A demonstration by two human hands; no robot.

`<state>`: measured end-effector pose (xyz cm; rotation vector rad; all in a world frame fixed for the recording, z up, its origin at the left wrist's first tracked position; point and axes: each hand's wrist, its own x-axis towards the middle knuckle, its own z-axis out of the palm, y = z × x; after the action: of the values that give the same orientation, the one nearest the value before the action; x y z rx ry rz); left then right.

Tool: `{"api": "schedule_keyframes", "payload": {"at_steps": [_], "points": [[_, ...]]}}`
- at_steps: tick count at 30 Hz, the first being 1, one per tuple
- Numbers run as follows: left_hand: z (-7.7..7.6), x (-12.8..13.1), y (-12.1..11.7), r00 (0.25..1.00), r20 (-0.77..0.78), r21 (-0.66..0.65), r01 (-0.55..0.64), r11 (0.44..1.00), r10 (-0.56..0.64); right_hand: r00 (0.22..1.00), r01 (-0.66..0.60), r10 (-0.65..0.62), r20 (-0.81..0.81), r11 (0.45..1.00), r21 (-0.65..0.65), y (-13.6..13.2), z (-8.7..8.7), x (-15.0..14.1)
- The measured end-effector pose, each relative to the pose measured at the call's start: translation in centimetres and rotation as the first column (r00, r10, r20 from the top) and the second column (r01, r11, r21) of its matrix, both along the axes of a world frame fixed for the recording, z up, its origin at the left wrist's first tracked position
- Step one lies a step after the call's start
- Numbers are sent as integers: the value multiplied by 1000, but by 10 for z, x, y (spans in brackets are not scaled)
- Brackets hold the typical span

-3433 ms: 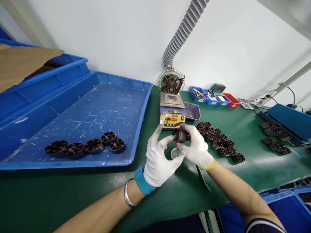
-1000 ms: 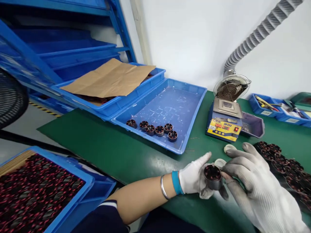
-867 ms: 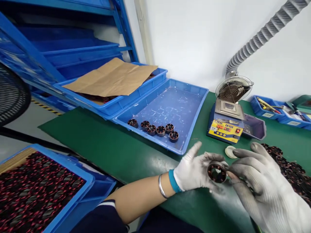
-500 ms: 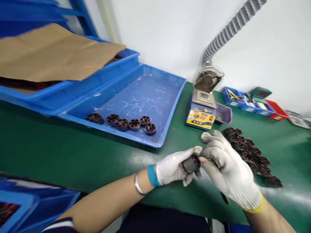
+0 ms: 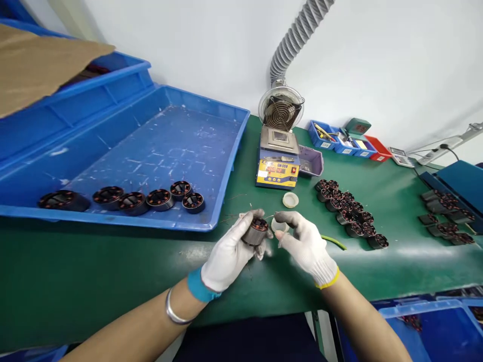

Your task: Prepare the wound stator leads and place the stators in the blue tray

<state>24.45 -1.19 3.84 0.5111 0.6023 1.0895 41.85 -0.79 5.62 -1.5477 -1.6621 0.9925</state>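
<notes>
My left hand (image 5: pixel 228 259), in a white glove with a teal band at the wrist, grips a wound motor stator (image 5: pixel 255 232) by its dark outer ring, the copper windings tilted up. To the right, my right hand (image 5: pixel 309 249), gloved with a yellow cuff, has thumb and forefinger pinched near a thin wire (image 5: pixel 269 216) that runs toward the stator. The fingertips are a short way from the ring. Behind them lies a small whitish round dish (image 5: pixel 279 226), partly covered by the fingers; a similar dish (image 5: pixel 290 200) is just beyond.
A blue tray (image 5: pixel 230 173) holds several stators at its front. A solder pot (image 5: pixel 277 173) stands under a fan and grey hose (image 5: pixel 298 32). More stators (image 5: pixel 345 216) stand in rows at right, others (image 5: pixel 447 216) farther right. A green strip (image 5: pixel 334 242) lies near my right hand.
The view has swung to the right, bringing in the far-right stators. My right hand has drawn back from the stator, which my left hand still holds, now more upright.
</notes>
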Motion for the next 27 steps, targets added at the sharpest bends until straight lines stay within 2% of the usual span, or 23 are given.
{"api": "schedule_keyframes", "payload": {"at_steps": [3, 5, 9, 10, 12, 14, 15, 16, 17, 18, 19, 20, 21, 22, 23, 24, 26, 27], "points": [[1, -1, -3, 1000, 16, -13, 21, 1000, -21, 995, 10, -17, -103, 997, -73, 1, -5, -8], [2, -2, -5, 999, 19, -18, 36, 999, -36, 984, 12, -24, -179, 997, -70, 1, -6, -11], [2, -5, -4, 1000, 17, -37, 18, 999, -17, 975, -21, 32, -220, 998, 52, 1, -2, -11], [2, -5, -2, 999, 25, -49, 49, 998, -48, 978, -40, 60, -201, 994, 100, 0, 0, -10], [1, -6, 1, 968, 59, -86, 247, 965, -243, 987, -100, 124, -98, 970, 222, 0, 6, -8], [2, -5, 2, 874, 62, -145, 486, 862, -483, 983, -183, 163, 84, 912, 368, -1, 14, -7], [2, -4, 2, 835, 45, -179, 546, 818, -548, 968, -236, 169, 188, 870, 433, -1, 19, -7], [3, -3, 1, 834, 28, -207, 545, 813, -552, 943, -292, 167, 287, 826, 482, -2, 24, -7], [5, -2, 1, 870, 23, -225, 485, 845, -493, 918, -339, 153, 366, 784, 520, -3, 29, -7], [6, -1, 0, 924, 44, -234, 380, 895, -381, 895, -375, 136, 425, 747, 549, -4, 36, -8], [8, -1, 1, 972, 89, -240, 234, 942, -218, 875, -406, 125, 467, 715, 569, -5, 43, -9], [8, -1, 2, 990, 138, -254, 58, 965, -24, 859, -433, 119, 497, 686, 584, -6, 50, -10], [8, 0, 3, 973, 166, -275, -111, 955, 161, 848, -454, 116, 516, 662, 596, -7, 57, -12], [6, 0, 5, 941, 164, -293, -239, 926, 295, 840, -470, 119, 529, 644, 603, -8, 64, -13], [4, 0, 7, 932, 147, -298, -279, 913, 332, 834, -486, 129, 537, 633, 602, -9, 69, -14], [2, 1, 9, 951, 130, -293, -233, 927, 280, 826, -501, 144, 544, 629, 594, -9, 73, -15], [-3, 2, 10, 992, 129, -272, 40, 961, -5, 813, -526, 172, 556, 626, 576, -9, 77, -16], [-4, 3, 9, 976, 146, -253, 195, 948, -162, 808, -533, 178, 562, 627, 568, -8, 76, -16]]}}
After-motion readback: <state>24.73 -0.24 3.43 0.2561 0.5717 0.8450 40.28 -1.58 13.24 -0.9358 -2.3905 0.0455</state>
